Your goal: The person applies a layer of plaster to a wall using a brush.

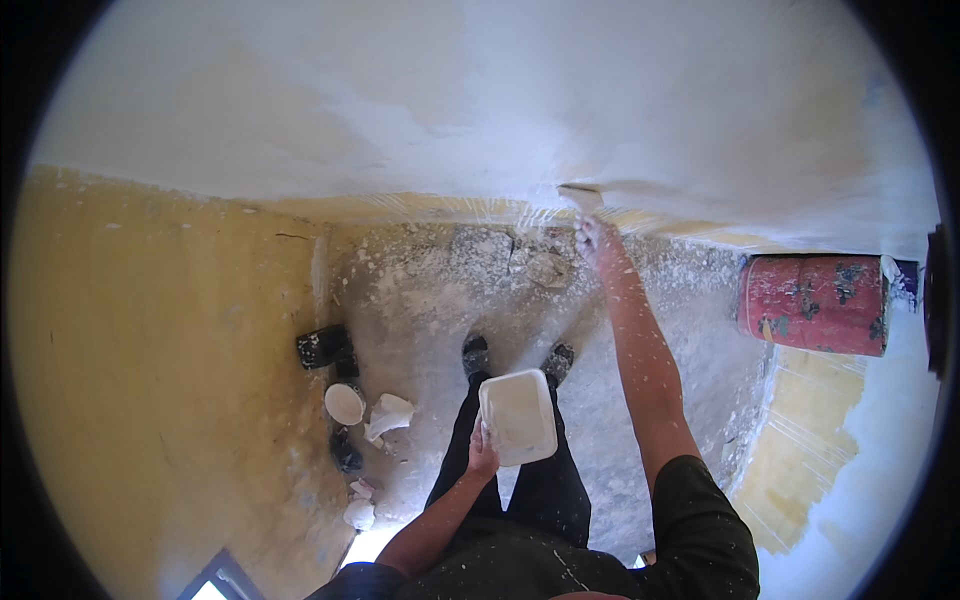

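Left grip [482, 455] clasps the white tub [549, 412] at its left edge; right grip [597, 242], beyond the tub, holds a scraper [583, 197]. One-sided support could tip the tub.

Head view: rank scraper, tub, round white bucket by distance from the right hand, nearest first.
1. Scraper: in the right hand, blade at the wall.
2. Tub: in the left hand, in front of the legs.
3. Bucket: on the floor, off to the left.
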### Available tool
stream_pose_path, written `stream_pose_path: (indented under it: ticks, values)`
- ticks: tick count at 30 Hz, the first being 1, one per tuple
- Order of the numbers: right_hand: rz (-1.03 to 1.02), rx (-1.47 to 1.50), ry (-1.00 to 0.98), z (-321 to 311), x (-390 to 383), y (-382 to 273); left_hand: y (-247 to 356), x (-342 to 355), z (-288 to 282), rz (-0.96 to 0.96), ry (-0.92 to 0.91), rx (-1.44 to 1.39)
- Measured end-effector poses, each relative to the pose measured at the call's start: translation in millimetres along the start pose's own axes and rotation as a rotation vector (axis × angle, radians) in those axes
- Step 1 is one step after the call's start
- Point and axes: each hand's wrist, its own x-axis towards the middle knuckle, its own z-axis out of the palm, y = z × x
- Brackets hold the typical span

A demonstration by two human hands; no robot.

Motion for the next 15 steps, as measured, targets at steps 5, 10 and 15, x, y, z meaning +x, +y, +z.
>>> stream_pose_path:
  ticks: [5,10,15]
  values:
    - [-0.550,-0.427,0.064,40.0,-109.4,-52.2,8.0,-2.6,-1.9,0.020,-0.001,0.027]
    - [-0.524,0.105,-0.069,53.4,-149.4,-54.7,10.8,-1.0,-6.8,0.011,-0.026,0.037]
    - [-0.486,0.016,-0.148,41.4,-70.7,-20.6,5.7,-4.0,-14.9,-0.013,0.092,0.038]
